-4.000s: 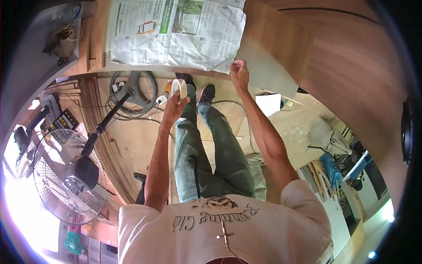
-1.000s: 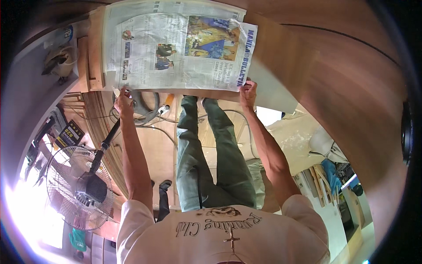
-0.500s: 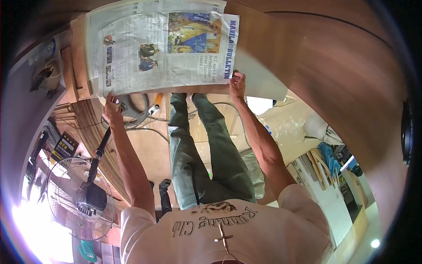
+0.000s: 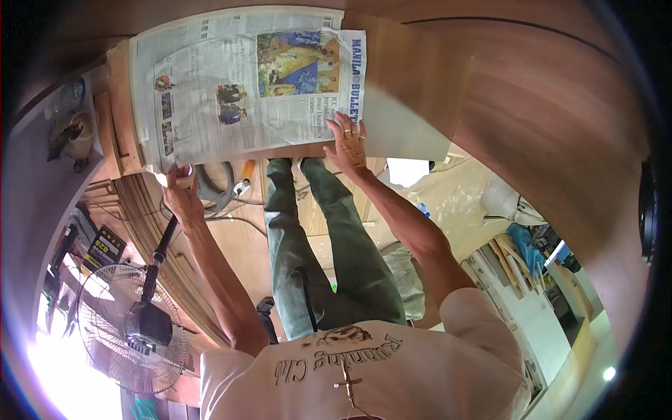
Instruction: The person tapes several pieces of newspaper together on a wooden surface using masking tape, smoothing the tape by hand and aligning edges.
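A printed newspaper sheet (image 4: 210,105) with colour photos lies at the top of the view, over another newspaper sheet (image 4: 238,17) whose far edge shows behind it. My right hand (image 4: 348,145) rests spread on its near right part, fingers apart, with rings on them. At the near left corner, my left hand (image 4: 183,199) has its fingers closed round a small pale roll (image 4: 185,176) that looks like tape. The fingertips there touch or nearly touch the paper's edge; the exact contact is too small to tell.
Brown wooden panel (image 4: 413,77) extends right of the paper, with a wooden frame (image 4: 115,133) on its left. A standing fan (image 4: 143,322) is at lower left beside long wood strips (image 4: 150,231). Cables and an orange-handled tool (image 4: 246,171) lie on the floor. Boards (image 4: 518,308) lean at right.
My right hand has let go of the newspaper's near right corner and moved left, now spread on the sheet. My left hand stays at the left corner. The whole view has shifted slightly.
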A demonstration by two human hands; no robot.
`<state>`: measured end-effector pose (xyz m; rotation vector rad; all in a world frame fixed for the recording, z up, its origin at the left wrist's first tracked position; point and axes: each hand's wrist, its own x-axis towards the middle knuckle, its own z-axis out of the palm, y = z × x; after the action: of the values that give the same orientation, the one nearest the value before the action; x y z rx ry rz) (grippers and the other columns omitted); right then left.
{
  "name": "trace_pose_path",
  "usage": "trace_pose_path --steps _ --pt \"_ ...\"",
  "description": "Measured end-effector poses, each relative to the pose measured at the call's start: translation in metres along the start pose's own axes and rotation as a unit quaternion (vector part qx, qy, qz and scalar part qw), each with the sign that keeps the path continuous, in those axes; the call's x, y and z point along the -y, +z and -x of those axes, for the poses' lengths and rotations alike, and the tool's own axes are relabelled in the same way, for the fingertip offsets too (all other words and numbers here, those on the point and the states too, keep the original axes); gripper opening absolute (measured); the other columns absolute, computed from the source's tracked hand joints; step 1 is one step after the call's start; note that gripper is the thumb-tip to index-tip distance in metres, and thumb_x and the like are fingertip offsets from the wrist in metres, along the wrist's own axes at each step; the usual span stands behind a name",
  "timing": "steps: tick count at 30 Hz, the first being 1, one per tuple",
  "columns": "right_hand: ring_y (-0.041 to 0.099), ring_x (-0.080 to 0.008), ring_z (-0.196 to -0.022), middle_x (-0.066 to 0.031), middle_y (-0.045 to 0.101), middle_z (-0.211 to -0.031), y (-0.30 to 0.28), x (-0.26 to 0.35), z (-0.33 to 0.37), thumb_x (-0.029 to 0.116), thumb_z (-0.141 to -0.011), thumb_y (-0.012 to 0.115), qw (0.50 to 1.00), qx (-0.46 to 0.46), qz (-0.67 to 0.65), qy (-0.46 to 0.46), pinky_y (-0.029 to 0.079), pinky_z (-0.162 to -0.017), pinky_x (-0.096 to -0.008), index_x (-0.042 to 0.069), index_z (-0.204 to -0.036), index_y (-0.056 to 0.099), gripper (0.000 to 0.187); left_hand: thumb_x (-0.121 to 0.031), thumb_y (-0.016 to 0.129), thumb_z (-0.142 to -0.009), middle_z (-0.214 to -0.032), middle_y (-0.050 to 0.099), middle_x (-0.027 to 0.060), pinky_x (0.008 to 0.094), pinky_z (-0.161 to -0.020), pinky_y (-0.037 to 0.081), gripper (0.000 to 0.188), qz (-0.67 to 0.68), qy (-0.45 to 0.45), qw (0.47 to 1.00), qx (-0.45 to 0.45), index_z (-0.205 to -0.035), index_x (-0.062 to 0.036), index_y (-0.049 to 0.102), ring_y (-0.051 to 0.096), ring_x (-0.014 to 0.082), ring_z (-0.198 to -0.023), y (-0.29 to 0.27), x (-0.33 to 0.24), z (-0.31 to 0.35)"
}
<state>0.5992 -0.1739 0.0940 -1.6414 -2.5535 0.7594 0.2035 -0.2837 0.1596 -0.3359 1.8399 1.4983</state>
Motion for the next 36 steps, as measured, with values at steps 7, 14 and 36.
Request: trace_pose_path --steps 7,14,36 --pt "0.062 -0.0274 -0.105 -0.0043 0.066 -0.111 -0.013 -0.072 0.001 0.013 -0.083 0.072 0.993 -0.095 0.045 -0.058 0.041 -0.102 -0.0505 0.016 -0.100 0.066 0.018 -0.016 0.071 -0.090 -0.097 0.069 0.0123 0.0399 -0.083 0.057 0.027 -0.042 0.019 0.998 -0.031 -0.111 0.0010 0.070 0.066 0.0223 -0.096 0.003 -0.003 0.017" --pt "0.067 -0.0289 -0.096 -0.0115 0.071 -0.096 -0.166 -0.046 0.033 0.008 -0.090 0.067 0.991 0.049 -0.091 -0.082 0.051 -0.089 -0.0412 0.009 -0.100 0.071 0.011 -0.023 0.073 -0.086 -0.108 0.064 0.0087 0.0362 -0.084 0.053 0.027 -0.171 0.150 0.974 -0.008 -0.100 -0.0005 0.066 0.062 0.0198 -0.096 -0.030 -0.040 0.050" --pt "0.069 -0.0264 -0.094 -0.0135 0.072 -0.100 -0.230 -0.311 -0.091 0.028 -0.094 0.068 0.973 -0.058 -0.139 0.175 0.052 -0.084 -0.0375 0.008 -0.104 0.070 0.022 -0.006 0.073 -0.089 -0.084 0.064 -0.0020 0.0226 -0.066 0.045 0.019 -0.130 0.168 0.894 0.395 -0.106 -0.0025 0.066 0.056 0.0096 -0.074 0.225 0.015 -0.035"
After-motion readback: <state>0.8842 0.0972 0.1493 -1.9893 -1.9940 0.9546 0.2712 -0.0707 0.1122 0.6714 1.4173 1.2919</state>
